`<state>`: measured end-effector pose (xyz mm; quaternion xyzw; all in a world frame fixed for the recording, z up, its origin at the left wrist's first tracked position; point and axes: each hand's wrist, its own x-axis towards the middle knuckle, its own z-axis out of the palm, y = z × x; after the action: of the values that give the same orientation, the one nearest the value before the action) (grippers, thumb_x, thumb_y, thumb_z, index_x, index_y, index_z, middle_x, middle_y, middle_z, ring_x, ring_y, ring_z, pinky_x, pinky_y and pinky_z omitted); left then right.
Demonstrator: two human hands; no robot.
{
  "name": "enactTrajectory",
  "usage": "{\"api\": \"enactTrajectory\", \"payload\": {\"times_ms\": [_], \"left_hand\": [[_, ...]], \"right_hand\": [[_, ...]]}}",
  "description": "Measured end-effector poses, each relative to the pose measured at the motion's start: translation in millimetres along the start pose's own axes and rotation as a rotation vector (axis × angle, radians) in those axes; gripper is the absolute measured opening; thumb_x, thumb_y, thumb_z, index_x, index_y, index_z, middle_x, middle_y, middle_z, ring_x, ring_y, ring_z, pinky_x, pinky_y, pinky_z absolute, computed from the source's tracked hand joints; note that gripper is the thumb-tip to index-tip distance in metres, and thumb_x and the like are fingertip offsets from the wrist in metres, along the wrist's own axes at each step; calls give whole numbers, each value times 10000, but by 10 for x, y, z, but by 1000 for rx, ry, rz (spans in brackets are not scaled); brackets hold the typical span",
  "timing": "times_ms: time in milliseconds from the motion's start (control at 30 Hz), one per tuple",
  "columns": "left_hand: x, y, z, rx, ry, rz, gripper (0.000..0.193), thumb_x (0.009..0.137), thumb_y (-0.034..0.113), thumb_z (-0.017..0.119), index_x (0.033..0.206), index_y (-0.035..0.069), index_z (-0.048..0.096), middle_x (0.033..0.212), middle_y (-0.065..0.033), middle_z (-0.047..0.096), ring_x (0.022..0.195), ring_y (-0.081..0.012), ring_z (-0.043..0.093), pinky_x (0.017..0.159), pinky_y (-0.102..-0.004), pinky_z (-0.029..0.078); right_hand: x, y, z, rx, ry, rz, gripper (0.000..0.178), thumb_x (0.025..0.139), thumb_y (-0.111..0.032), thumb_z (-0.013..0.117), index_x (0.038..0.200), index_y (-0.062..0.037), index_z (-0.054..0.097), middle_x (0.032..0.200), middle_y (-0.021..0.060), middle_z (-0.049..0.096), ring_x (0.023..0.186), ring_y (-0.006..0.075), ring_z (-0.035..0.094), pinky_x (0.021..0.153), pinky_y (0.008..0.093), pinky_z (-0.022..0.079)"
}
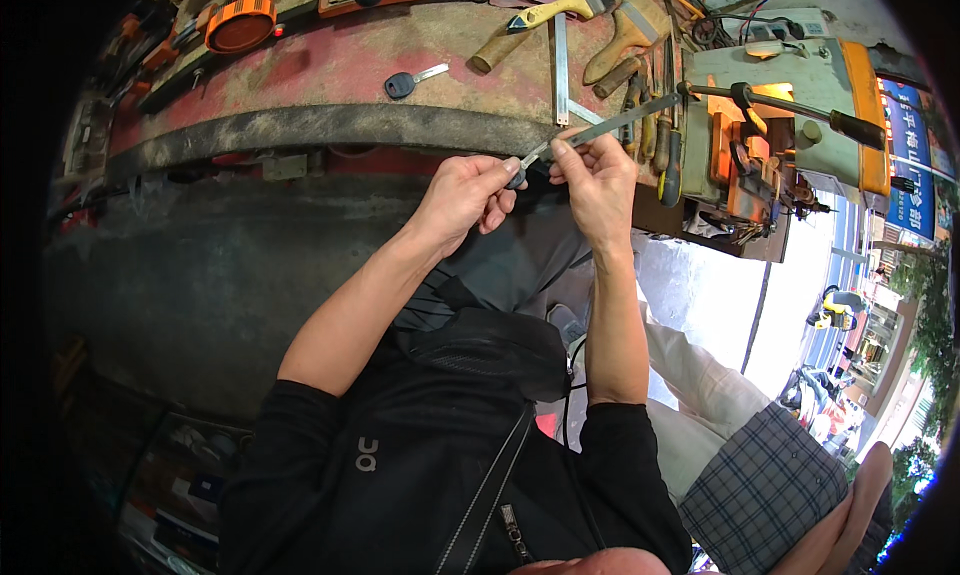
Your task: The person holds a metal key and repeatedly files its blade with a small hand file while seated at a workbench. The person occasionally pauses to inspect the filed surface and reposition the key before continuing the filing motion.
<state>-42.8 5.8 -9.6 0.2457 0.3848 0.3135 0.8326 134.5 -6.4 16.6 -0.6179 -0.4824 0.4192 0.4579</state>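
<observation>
My left hand (465,197) is closed on a key (517,179) with a dark head, pinched between thumb and fingers. Its metal blade points up and right toward my other hand. My right hand (600,187) grips a long flat metal file (632,114), which slants up to the right past my fingers. Both hands are close together at the bench's front edge, and the key blade meets or nearly meets the file; the exact contact is too small to tell. Beyond them, a second black-headed key (400,85) lies on the worn workbench (330,70).
Brushes (625,40), a metal square (561,70) and several handled tools (669,165) lie beyond my right hand. A grey-green key-cutting machine (830,85) with a lever stands at the right. Orange equipment (240,25) lines the back left. A person in plaid shorts (765,485) is at the lower right.
</observation>
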Motion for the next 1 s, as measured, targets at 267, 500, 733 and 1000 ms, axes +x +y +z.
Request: {"api": "enactTrajectory", "payload": {"times_ms": [267,500,733,1000], "left_hand": [[38,38,-42,-113,-2,-96,302,1041,237,620,918,-33,674,628,-7,560,418,-49,423,371,-209,306],[41,62,-67,-115,-16,-117,290,1028,229,632,899,-28,673,635,-14,583,431,-71,480,385,-235,329],[43,38,-74,-119,-11,-94,288,1028,219,632,907,-37,680,635,-14,587,427,-65,486,381,-224,327],[31,60,-79,-138,-44,-124,279,1049,218,604,982,-46,666,671,-6,562,444,-51,420,403,-212,311]], "right_hand": [[70,17,-9,-90,271,-167,51,932,-9,692,949,34,669,780,54,663,655,77,605,582,257,496],[106,-73,-37,-105,280,-183,50,953,-32,679,970,14,679,714,17,644,602,64,573,534,224,455],[97,-34,-28,-120,139,-108,97,965,-52,695,1027,20,677,785,45,668,637,80,617,557,219,507],[173,-19,-176,22,259,-139,111,955,-45,711,1028,35,691,756,57,676,616,93,623,555,232,518]]}}
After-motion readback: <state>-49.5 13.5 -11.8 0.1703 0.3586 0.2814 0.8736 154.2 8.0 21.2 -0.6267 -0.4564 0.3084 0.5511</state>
